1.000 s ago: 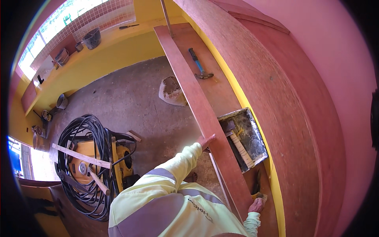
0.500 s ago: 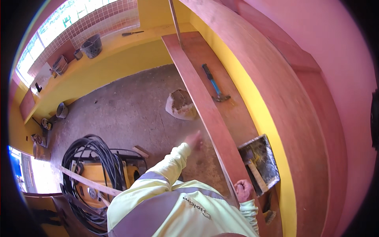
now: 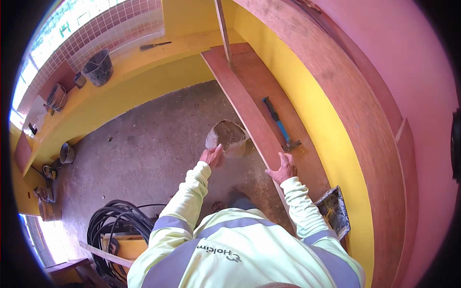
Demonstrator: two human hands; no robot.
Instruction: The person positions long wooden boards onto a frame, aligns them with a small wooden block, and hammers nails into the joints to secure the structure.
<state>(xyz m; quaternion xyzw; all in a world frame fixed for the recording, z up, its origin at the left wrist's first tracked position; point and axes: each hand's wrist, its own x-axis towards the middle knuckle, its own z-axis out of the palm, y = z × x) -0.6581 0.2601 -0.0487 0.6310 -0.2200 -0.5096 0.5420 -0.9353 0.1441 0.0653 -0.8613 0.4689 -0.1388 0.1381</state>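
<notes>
Right hand (image 3: 284, 168) is clamped over the edge of the long reddish-brown wooden plank (image 3: 242, 103), fingers curled onto its top face, thumb side toward the floor; the plank stands on edge and runs away from the person toward the yellow wall, along the front of a low reddish wooden platform (image 3: 269, 81). Left hand (image 3: 212, 156) is stretched forward, fingers loose and holding nothing, fingertips right at the rim of the crumpled pale cement sack (image 3: 227, 138) that lies on the rough grey concrete floor (image 3: 144, 144), just beside the plank. On the platform, past the right hand, a blue-handled hammer (image 3: 280, 124) lies flat. Nearer the person's right elbow sits a grimy square mortar tray (image 3: 334, 211). Off to the left, coiled black cables (image 3: 113, 225) lie heaped on the floor, and a dark bucket (image 3: 98, 68) stands on the yellow ledge.
</notes>
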